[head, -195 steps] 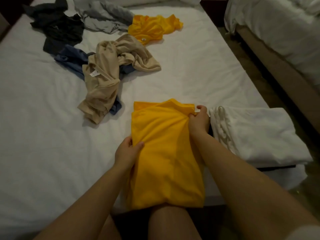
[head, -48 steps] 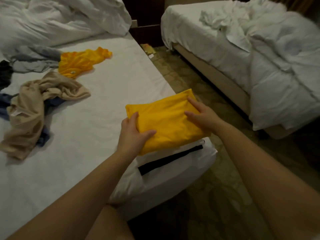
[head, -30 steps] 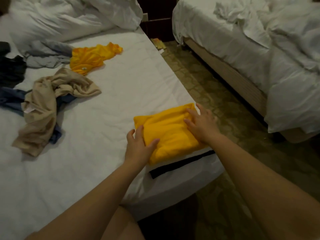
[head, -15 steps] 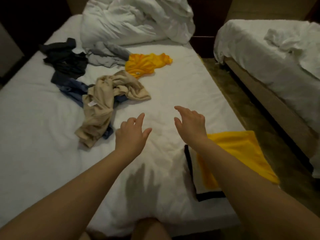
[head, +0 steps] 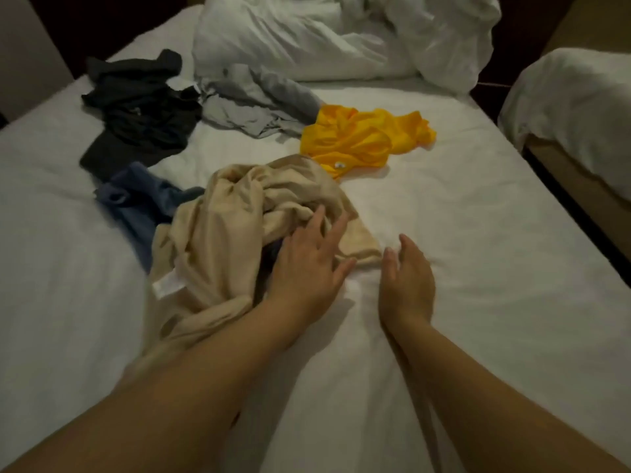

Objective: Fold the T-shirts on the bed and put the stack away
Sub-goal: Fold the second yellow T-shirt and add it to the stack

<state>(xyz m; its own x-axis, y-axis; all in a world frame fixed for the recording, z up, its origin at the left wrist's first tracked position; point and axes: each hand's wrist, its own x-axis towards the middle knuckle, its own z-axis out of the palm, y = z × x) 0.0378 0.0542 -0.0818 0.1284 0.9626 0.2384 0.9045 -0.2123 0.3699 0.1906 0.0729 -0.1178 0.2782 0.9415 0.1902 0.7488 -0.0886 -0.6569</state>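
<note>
Holds left hand (head: 307, 264) spread over the beige T-shirt (head: 218, 240) on the bed (head: 478, 233), seemingly touching but not gripping it, right hand (head: 406, 285) relaxed and empty just beside it, yellow shirt (head: 358, 141), grey shirt (head: 249, 104), black shirt (head: 143, 110) and blue shirt (head: 136, 199) beyond.

- The beige T-shirt (head: 218, 240) lies crumpled and unfolded near the middle of the bed (head: 461, 240), bunched into loose ridges, with a white label showing at its near left edge.
- The blue T-shirt (head: 136, 199) is rumpled and partly buried under the beige one, sticking out to its left.
- The black T-shirt (head: 143, 110) sits in a heap farther back on the left, touching the blue one's far edge.
- The grey T-shirt (head: 249, 100) lies wrinkled just right of the black one.
- The yellow T-shirt (head: 362, 138) is wadded up beside the grey one and just beyond the beige one, with a small white tag visible.
</note>
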